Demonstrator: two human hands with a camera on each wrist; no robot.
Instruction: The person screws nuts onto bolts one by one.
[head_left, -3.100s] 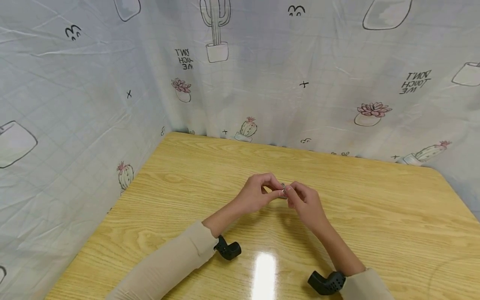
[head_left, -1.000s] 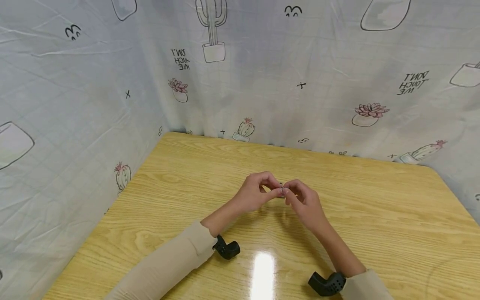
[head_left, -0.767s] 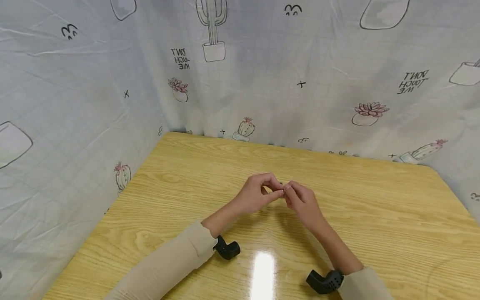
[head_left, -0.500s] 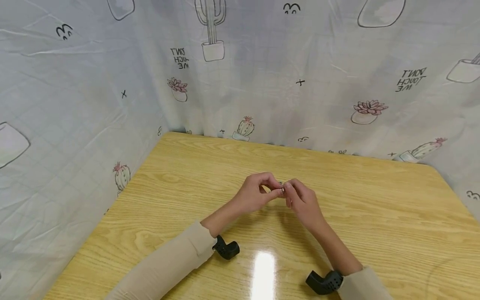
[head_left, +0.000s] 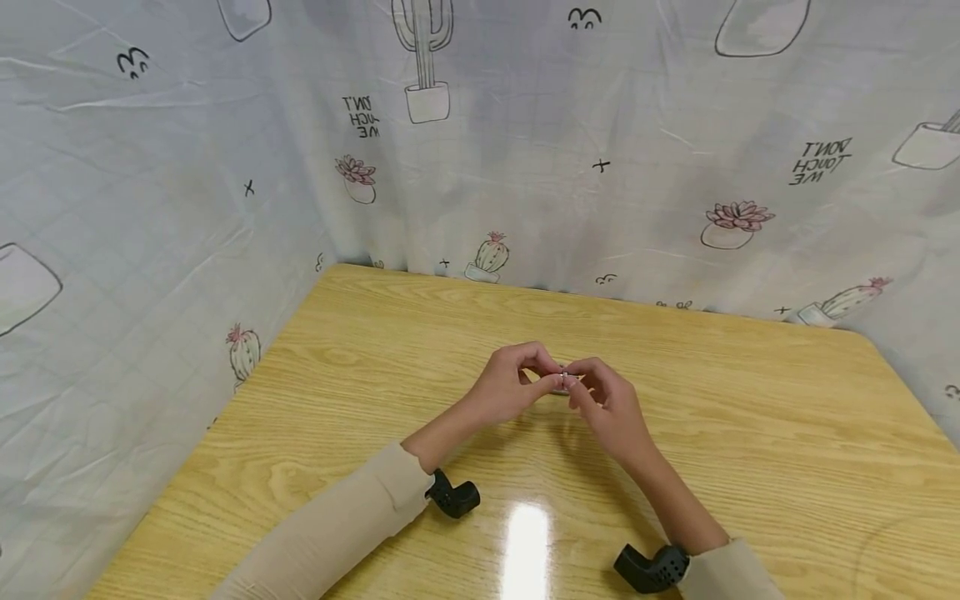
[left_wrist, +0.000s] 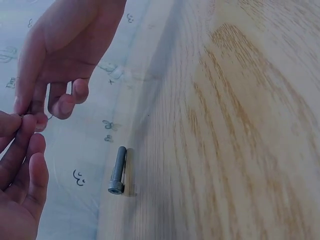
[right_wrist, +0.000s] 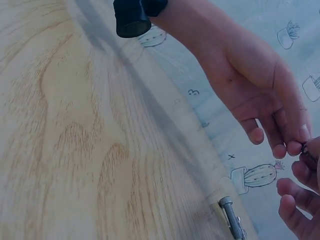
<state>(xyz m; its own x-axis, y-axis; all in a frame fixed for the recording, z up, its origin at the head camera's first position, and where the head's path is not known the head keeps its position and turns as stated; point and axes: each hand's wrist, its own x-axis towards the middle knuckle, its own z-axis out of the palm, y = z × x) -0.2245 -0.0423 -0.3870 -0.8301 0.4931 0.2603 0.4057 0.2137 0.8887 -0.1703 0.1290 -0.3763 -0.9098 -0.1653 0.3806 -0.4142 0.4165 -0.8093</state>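
Observation:
My left hand (head_left: 510, 387) and right hand (head_left: 611, 408) meet above the middle of the table, fingertips together. Between thumb and fingers each pinches a tiny metal piece (right_wrist: 304, 148), mostly hidden by the fingertips; its kind I cannot tell. In the left wrist view the left hand (left_wrist: 22, 200) is low at the left edge and the right hand (left_wrist: 70, 50) reaches in from above. A grey socket-head bolt (left_wrist: 118, 172) with a threaded shank is below the hands. The right wrist view shows that bolt (right_wrist: 231, 217) with another small shiny metal piece (right_wrist: 241, 230) close beside it.
The wood-grain table (head_left: 420, 333) stretches around both hands. Behind it and on the left hangs a pale curtain (head_left: 525, 167) with cactus drawings. Black wrist cameras (head_left: 453, 496) sit on both forearms, over beige sleeves.
Both hands stay in place. Since half a second ago the right fingers have shifted on the small piece: the index finger reaches further forward and the thumb has moved slightly down.

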